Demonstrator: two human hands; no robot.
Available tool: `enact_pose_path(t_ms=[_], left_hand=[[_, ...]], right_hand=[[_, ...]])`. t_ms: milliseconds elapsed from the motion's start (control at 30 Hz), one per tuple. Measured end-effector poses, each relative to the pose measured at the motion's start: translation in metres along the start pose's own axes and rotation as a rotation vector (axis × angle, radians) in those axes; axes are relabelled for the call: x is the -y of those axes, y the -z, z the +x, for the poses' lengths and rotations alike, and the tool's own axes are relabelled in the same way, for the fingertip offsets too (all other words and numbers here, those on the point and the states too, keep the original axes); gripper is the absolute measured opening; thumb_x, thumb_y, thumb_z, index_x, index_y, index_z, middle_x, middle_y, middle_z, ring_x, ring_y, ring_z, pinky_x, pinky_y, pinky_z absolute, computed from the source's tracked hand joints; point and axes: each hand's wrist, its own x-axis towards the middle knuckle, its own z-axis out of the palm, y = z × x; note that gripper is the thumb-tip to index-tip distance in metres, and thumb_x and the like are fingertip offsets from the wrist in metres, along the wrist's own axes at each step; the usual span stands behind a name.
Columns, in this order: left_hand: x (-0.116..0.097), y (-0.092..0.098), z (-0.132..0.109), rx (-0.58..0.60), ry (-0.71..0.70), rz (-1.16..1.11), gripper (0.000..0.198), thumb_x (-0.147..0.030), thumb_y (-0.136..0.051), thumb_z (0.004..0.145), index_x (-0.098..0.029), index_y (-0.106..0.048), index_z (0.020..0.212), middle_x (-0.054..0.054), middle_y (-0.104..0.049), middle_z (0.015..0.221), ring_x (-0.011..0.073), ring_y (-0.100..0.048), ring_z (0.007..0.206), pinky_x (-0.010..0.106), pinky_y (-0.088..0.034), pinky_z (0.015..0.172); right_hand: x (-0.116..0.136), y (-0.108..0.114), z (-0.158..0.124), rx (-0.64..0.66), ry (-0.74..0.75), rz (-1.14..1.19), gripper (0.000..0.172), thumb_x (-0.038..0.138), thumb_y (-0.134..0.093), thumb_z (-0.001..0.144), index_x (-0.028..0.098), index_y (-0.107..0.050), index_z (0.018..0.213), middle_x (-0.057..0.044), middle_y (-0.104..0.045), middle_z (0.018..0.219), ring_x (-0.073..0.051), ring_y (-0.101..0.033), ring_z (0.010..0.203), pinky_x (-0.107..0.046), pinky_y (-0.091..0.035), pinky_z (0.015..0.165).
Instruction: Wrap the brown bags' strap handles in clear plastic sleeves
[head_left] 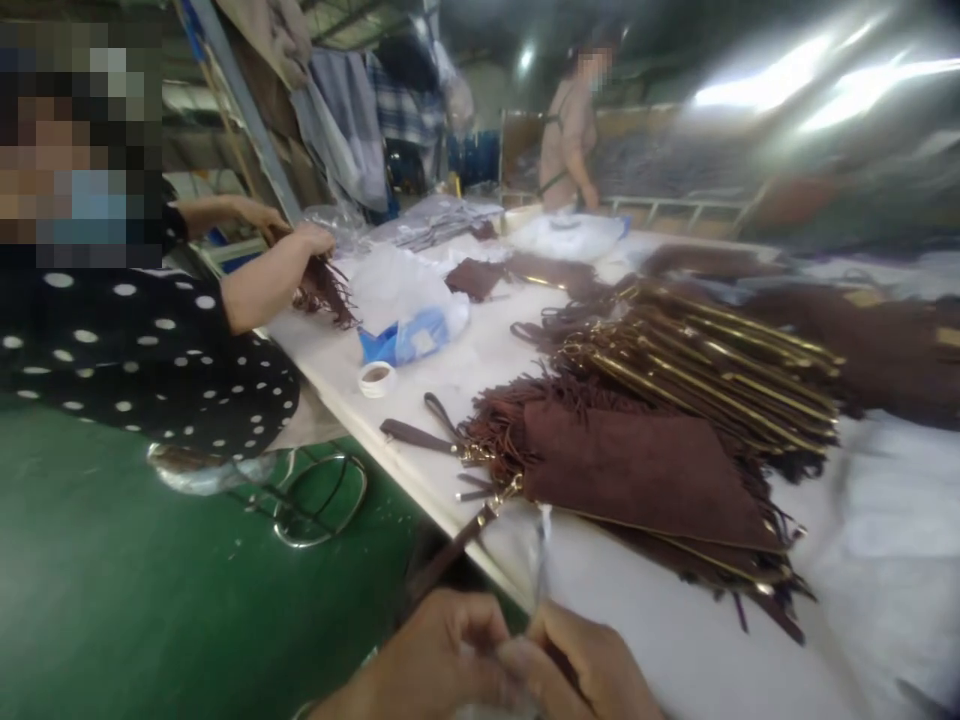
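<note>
The fringed pouch (637,455) is looking matt and suede-like, while glossy, metallic zips (720,365) are gleaming just behind it.

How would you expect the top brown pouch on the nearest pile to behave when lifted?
The brown pouch would probably flex, looking thin and suede-like. It seems unlikely to roll, lying flat; the loose fringe around it might catch.

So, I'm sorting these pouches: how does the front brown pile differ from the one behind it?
The front pile shows a broad flat face on top; the back pile shows rows of gold-coloured strips.
The front pile lies nearer the camera than the back pile.
Both are brown, on the white table.
</note>
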Motion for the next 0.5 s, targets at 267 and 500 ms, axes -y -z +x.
enact_pose_path(t_ms=[267,500], left_hand=[[0.061,0.063,-0.03,-0.301,-0.002,0.195,0.017,-0.027,-0.063,0.078,-0.015,-0.06,0.067,-0.003,-0.056,0.06,0.013,-0.05,0.058,0.022,-0.034,0.055],[0.069,0.101,-0.043,-0.456,-0.047,0.376,0.014,-0.023,-0.06,0.081,-0.015,-0.066,0.072,-0.002,-0.063,0.071,0.0162,-0.057,0.072,0.024,-0.038,0.066]], right_hand=[[-0.024,-0.101,0.033,0.04,-0.21,0.534,0.044,0.055,-0.043,0.093,0.021,-0.05,0.068,0.007,-0.045,0.05,-0.01,-0.043,0.044,-0.022,-0.031,0.046],[-0.024,-0.13,0.072,-0.128,-0.438,0.863,0.056,0.054,-0.075,0.071,0.018,-0.057,0.109,-0.001,-0.064,0.08,-0.017,-0.062,0.067,-0.022,-0.045,0.048]])
